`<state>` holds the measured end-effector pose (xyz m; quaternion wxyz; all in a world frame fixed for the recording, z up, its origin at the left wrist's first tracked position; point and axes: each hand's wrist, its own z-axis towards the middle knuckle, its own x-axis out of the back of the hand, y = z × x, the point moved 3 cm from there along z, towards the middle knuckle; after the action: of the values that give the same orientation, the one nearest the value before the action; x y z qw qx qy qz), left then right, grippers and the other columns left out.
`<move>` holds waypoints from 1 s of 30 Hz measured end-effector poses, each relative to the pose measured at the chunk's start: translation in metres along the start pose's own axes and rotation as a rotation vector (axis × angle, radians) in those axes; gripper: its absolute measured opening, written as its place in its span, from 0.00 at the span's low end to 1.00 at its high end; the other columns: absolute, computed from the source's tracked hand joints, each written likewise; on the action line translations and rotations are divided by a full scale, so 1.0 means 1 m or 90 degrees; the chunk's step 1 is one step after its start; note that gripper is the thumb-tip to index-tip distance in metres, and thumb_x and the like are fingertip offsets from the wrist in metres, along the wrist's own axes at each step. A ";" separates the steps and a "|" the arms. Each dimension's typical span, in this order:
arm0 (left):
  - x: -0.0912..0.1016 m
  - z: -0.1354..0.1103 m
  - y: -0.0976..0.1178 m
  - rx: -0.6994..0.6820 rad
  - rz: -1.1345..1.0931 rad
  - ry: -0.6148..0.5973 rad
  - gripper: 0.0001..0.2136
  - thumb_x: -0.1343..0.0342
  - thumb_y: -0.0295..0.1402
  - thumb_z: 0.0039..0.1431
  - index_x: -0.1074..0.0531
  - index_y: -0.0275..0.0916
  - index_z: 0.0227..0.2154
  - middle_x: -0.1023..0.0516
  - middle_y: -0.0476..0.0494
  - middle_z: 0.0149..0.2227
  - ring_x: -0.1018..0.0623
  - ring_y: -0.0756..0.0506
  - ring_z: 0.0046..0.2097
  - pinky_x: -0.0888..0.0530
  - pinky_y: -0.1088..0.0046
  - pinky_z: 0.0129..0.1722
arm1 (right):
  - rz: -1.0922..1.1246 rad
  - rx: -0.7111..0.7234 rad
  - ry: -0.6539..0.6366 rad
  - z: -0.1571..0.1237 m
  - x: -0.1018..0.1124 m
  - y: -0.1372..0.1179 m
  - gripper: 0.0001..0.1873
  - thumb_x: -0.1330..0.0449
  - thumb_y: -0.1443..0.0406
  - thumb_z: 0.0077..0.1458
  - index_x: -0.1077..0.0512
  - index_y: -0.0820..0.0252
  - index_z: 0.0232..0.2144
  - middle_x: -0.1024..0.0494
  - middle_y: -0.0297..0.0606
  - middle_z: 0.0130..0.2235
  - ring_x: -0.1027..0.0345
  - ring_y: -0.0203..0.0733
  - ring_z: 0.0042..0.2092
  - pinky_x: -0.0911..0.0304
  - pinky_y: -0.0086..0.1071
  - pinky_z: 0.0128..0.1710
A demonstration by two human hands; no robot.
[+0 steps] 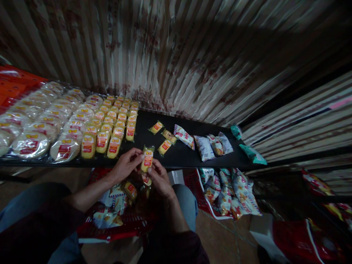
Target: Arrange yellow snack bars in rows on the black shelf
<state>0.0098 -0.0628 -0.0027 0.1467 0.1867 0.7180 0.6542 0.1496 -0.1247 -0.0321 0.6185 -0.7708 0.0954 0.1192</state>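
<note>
Both hands are at the front edge of the black table, pinching a small wrapped cake between them. It is yellow and oblong, in clear film with a red and orange label. My left hand grips its left side, and my right hand holds its lower right. Just below it a second wrapped piece shows partly, close to my right fingers; whether it is held I cannot tell. Rows of like cakes lie to the left on the table. A few loose ones lie to the right.
Large round wrapped breads fill the table's left side, near an orange crate. Snack bags and green packets lie to the right. A red basket sits between my knees; another basket holds bags. A striped curtain hangs behind.
</note>
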 end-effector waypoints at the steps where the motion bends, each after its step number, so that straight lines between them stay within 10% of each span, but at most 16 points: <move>1: -0.001 -0.001 -0.001 -0.008 0.005 -0.014 0.16 0.48 0.47 0.53 0.34 0.39 0.37 0.28 0.49 0.31 0.28 0.50 0.29 0.32 0.77 0.26 | -0.002 0.003 0.006 0.001 0.000 0.001 0.23 0.36 0.57 0.48 0.33 0.55 0.46 0.26 0.35 0.36 0.33 0.33 0.29 0.37 0.27 0.30; 15: 0.002 -0.016 -0.006 -0.059 0.148 -0.041 0.12 0.47 0.37 0.51 0.30 0.40 0.39 0.25 0.47 0.34 0.27 0.48 0.34 0.31 0.76 0.34 | -0.169 0.122 0.158 -0.001 0.004 -0.013 0.17 0.42 0.52 0.53 0.29 0.58 0.39 0.31 0.32 0.27 0.45 0.30 0.23 0.47 0.25 0.22; 22: 0.001 -0.019 -0.021 -0.101 0.250 -0.039 0.12 0.47 0.36 0.51 0.30 0.41 0.40 0.25 0.47 0.34 0.28 0.48 0.32 0.32 0.74 0.34 | -0.161 0.144 0.231 0.002 0.013 -0.005 0.11 0.38 0.57 0.49 0.29 0.58 0.30 0.29 0.33 0.30 0.38 0.34 0.31 0.40 0.28 0.32; 30: -0.008 -0.021 -0.019 -0.074 0.208 -0.043 0.12 0.50 0.36 0.55 0.32 0.39 0.41 0.25 0.45 0.35 0.25 0.48 0.35 0.29 0.74 0.36 | -0.047 0.145 0.287 0.003 0.007 -0.001 0.12 0.41 0.54 0.52 0.33 0.57 0.32 0.37 0.26 0.19 0.45 0.30 0.21 0.47 0.25 0.21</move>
<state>0.0058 -0.0867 -0.0192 0.0732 0.3142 0.6336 0.7032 0.1567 -0.1215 -0.0345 0.6684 -0.7062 0.2156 -0.0896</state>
